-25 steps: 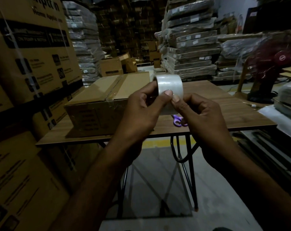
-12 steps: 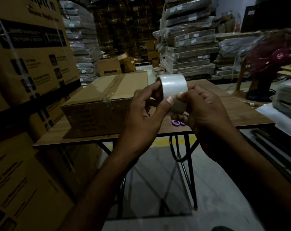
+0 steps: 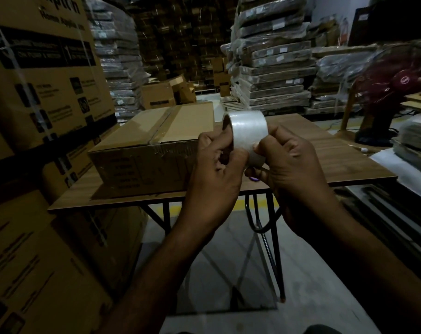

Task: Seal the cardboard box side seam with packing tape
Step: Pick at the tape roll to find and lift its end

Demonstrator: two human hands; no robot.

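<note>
A flat cardboard box [image 3: 154, 143] lies on the left half of a wooden table [image 3: 344, 162], its top seam covered by clear tape. I hold a roll of clear packing tape [image 3: 249, 131] upright in front of the box's right end, above the table's near edge. My left hand [image 3: 216, 169] grips the roll from the left, fingers in its core. My right hand [image 3: 293, 162] holds its right side, thumb pressed on the outer band. No loose tape end shows.
Purple-handled scissors [image 3: 254, 178] lie on the table, mostly hidden under my hands. Tall printed cartons [image 3: 43, 75] stand close on the left. A red fan [image 3: 392, 92] sits at the right. Wrapped stacks [image 3: 274, 63] fill the background.
Both hands have turned the roll and shifted their grip on it; my right thumb now presses on the outer band. The box has not moved.
</note>
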